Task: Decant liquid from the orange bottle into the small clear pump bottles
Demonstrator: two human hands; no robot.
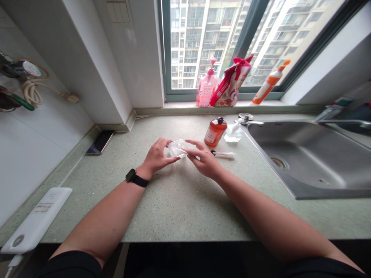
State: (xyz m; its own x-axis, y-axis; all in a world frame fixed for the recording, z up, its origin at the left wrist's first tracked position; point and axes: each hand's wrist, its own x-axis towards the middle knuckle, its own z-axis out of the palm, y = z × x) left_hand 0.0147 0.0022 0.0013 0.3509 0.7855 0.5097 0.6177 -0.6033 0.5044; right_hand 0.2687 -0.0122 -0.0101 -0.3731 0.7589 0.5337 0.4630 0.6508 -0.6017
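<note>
A clear, square-sided container (177, 148) stands on the counter in front of me. My left hand (158, 156), with a black watch on its wrist, grips it from the left, thumb on the near side and fingers behind. My right hand (203, 156) is at its right with fingers stretched out, the fingertips at the container's top and right edge. Whether they press on it I cannot tell. Just right of that hand lies a pump top (224, 155) with a black collar and a pale tube. Behind it is an orange bottle (213, 133) with a black neck.
A white pump nozzle (237, 126) lies by a clear block-like piece beside the steel sink (313, 154). A phone (100, 142) and a white power bank (37, 220) lie at left. A pink pump bottle (206, 88), red bag (232, 85) and orange-white bottle (266, 88) line the windowsill.
</note>
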